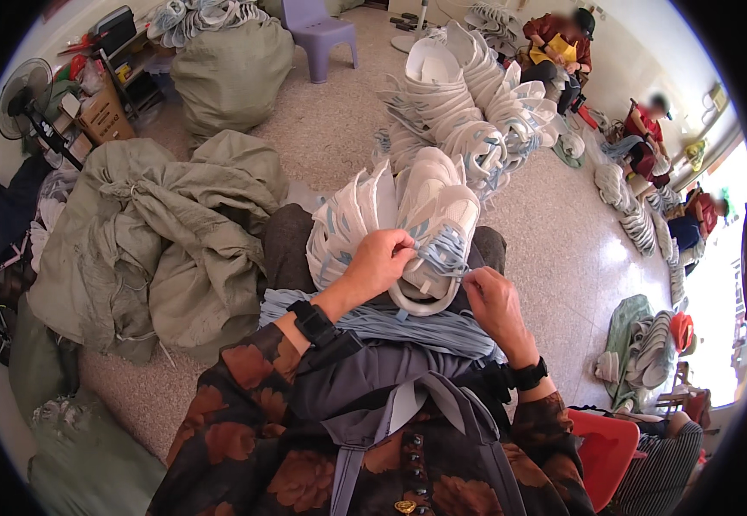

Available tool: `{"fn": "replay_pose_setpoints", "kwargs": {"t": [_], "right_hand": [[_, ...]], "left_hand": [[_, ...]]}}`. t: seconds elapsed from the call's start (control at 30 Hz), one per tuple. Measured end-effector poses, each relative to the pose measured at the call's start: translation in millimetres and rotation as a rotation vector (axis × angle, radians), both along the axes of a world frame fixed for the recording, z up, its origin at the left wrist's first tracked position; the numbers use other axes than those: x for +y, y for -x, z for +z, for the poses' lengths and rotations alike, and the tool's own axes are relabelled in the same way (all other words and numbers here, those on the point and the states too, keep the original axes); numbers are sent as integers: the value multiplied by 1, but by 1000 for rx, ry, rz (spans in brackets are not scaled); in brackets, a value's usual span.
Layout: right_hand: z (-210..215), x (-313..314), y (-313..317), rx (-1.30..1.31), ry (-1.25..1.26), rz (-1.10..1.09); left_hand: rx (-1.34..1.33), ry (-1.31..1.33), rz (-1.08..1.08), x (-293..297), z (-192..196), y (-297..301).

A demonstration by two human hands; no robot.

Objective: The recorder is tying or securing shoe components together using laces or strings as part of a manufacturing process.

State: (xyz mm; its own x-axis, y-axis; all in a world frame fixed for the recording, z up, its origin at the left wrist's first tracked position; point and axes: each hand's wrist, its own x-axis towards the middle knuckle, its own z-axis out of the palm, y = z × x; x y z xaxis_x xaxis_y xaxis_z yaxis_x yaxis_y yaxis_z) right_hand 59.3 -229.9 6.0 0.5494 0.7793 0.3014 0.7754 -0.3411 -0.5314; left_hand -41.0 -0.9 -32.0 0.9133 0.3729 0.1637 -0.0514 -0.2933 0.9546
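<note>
On my lap lies a white shoe upper [439, 206] with light blue laces [444, 251] threaded across its front. My left hand [379, 261] is closed in a pinch on a shoelace at the upper's left side. Just right of the laces, my right hand [495, 308] has its thumb and forefinger pinched together; what sits between them is too small to make out. A stack of similar uppers [339, 225] leans beside my left hand. Under both wrists, a thick bundle of loose blue shoelaces [373, 323] stretches across my lap.
Tall piles of white uppers [442, 95] stand on the floor ahead. Olive sacking [158, 232] spreads at the left, with a full sack [234, 76] behind it near a purple chair [322, 34]. Several people sit along the right wall. A red seat [601, 456] is close at my right.
</note>
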Motion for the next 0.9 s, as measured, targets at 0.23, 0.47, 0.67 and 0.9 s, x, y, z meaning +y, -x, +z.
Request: {"fn": "replay_pose_setpoints", "kwargs": {"t": [0.23,0.47,0.67,0.9], "right_hand": [[3,1,2,-1,-11,5],[3,0,1,-17,-8,9],[7,2,1,-95,43,25],[11,7,-2,-200,164,81]], "left_hand": [[-47,-296,29,0,4,1],[-105,-413,18,-5,7,-1],[-18,-754,48,-20,9,13],[23,-1162,40,-25,24,14]]}}
